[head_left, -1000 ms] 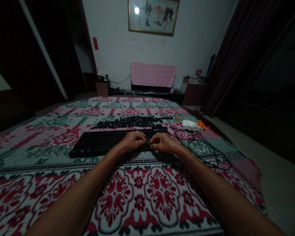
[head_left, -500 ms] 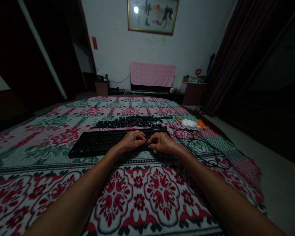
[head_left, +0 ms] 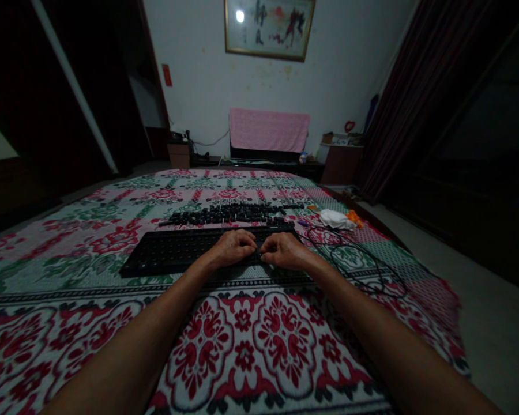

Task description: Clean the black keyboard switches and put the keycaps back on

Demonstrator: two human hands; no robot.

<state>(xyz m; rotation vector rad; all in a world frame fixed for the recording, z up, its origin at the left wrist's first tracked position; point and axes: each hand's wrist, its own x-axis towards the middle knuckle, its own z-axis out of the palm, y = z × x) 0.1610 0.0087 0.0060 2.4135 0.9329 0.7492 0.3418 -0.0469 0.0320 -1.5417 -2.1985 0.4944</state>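
A black keyboard (head_left: 168,251) lies on the patterned bedspread, its left part showing rows of bare key positions without caps. Over its right part, my left hand (head_left: 237,246) and my right hand (head_left: 283,250) face each other with a narrow gap between them. Fingers on both hands are curled, with thumb and fingertips brought together at the keyboard's surface. Whatever the fingertips pinch is too small and dark to make out. Just beyond the keyboard lies a long heap of loose black keycaps (head_left: 225,214).
A black cable (head_left: 363,259) loops over the bedspread (head_left: 242,334) to the right. Near it lie a crumpled white cloth (head_left: 335,219), an orange item (head_left: 354,218) and a purple pen-like item (head_left: 303,223). Behind the bed, a pink cloth (head_left: 269,129) covers a screen.
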